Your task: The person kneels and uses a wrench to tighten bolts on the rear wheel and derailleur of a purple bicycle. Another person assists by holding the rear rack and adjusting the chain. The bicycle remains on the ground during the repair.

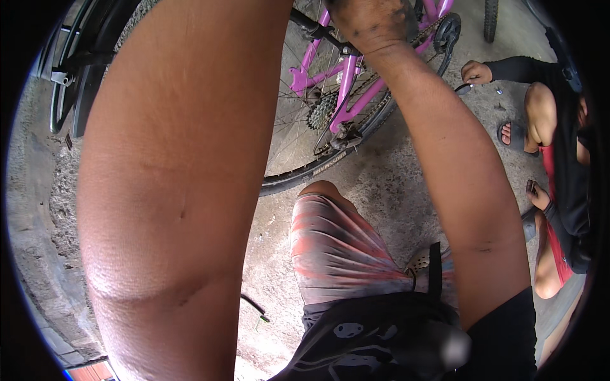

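Note:
My left forearm (178, 159) fills the left side and runs off the top edge, so the left hand is out of sight. At the top, my right hand (373, 24) is smeared with black grime and cut off by the picture's edge; its fingers are hidden. It overlaps the rear of a pink bicycle (348, 79), beside a black bar (312, 26) that joins a clamp at the frame. Below it are the rear sprockets (323, 113), the derailleur (346, 136) and the black rear tyre (318, 170). Whether the hand grips any part cannot be seen.
To the right a person in dark sleeves (575, 184) squats, one hand (476, 72) near a small dark object on the concrete. A chainring (447, 33) is at the upper right. Black metal tubing (62, 76) stands far left. A short black cable (255, 308) lies near my knee.

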Demonstrator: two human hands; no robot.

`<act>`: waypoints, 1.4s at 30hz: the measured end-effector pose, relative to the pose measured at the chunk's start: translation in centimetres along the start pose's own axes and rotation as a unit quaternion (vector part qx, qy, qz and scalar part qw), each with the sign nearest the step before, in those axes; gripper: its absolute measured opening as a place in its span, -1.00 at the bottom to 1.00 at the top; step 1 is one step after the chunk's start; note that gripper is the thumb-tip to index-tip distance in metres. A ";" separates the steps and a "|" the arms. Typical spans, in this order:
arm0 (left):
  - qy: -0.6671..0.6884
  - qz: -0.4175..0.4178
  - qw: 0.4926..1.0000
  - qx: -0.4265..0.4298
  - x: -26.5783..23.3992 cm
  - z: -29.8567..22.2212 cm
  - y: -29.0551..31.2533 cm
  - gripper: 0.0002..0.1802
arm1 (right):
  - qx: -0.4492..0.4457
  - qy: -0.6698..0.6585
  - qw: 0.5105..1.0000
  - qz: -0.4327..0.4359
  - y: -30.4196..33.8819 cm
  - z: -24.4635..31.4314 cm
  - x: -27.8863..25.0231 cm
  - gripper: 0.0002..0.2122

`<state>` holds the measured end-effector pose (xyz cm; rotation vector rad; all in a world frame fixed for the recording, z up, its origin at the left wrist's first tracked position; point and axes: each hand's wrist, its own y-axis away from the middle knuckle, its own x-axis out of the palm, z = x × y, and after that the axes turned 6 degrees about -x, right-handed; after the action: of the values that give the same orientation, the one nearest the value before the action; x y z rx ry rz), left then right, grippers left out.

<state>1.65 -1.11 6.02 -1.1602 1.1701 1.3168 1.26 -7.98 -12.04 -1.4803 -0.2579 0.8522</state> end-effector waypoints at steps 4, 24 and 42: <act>0.006 -0.005 1.000 0.000 -0.4 -0.4 0.2 -0.04 | 0.030 0.021 0.999 0.026 0.4 -0.4 0.2 -0.90; -0.014 -0.025 1.000 -0.010 -0.8 -0.9 0.7 -0.05 | -0.031 -0.116 0.992 -0.040 -0.4 -1.3 -2.6 -0.87; -0.087 0.011 0.996 0.025 0.5 0.4 -2.6 0.08 | 0.419 -0.337 0.834 0.121 10.8 -1.0 -7.7 -0.81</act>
<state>4.23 -0.52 5.39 -0.9792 1.0851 1.3688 -7.14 -15.07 -19.58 -0.3480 -0.1702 1.4506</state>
